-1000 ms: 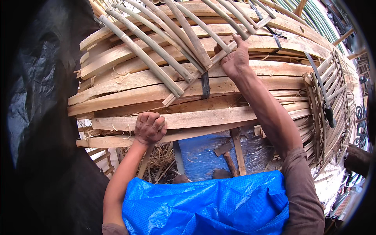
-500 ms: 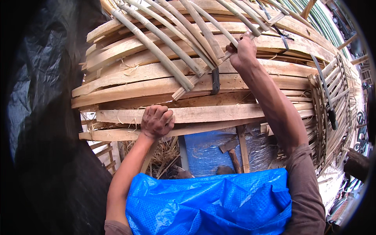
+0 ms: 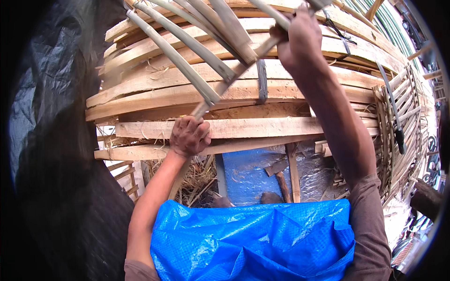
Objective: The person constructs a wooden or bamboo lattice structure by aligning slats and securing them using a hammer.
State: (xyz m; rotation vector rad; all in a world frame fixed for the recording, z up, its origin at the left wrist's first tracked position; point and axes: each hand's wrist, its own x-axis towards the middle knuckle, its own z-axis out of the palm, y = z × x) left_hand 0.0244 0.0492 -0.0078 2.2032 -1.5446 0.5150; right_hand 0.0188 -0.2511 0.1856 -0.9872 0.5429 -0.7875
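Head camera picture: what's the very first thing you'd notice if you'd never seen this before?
Probably the big stack of pale curved wooden planks filling the upper middle, with grey bamboo strips slanting over it. The right hand grips a strip near the top, the left hand holds its lower end, and a bright blue tarp covers the bottom.
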